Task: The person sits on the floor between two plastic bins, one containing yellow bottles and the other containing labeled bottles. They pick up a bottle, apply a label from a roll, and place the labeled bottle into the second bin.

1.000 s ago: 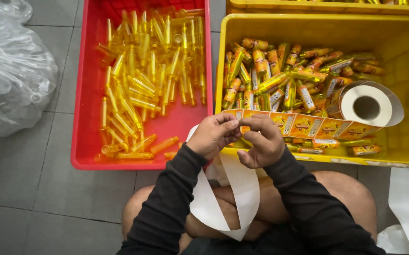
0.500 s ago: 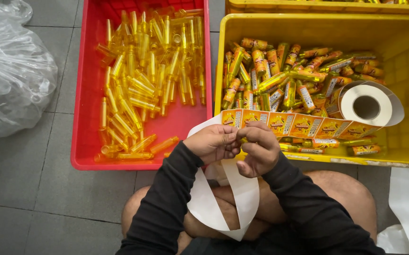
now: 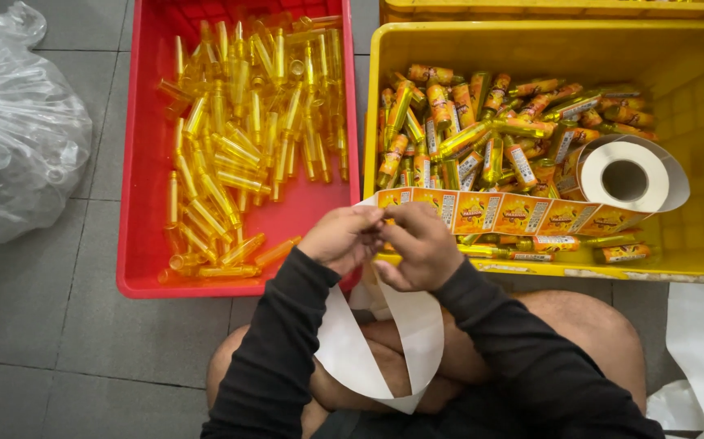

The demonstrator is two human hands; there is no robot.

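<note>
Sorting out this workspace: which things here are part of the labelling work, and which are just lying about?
In use: left hand, right hand, label strip, label roll, red crate of bare tubes, yellow crate of labelled tubes.
Lying about: plastic bag, spent backing paper.

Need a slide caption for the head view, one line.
Both hands, left hand and right hand, work a label strip between red crate and yellow crate.

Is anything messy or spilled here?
Nothing is spilled. The bottles stay inside the red crate and yellow crate. Only the white backing paper looks untidy: it droops from both hands over the person's lap, and more lies loose on the floor.
</note>
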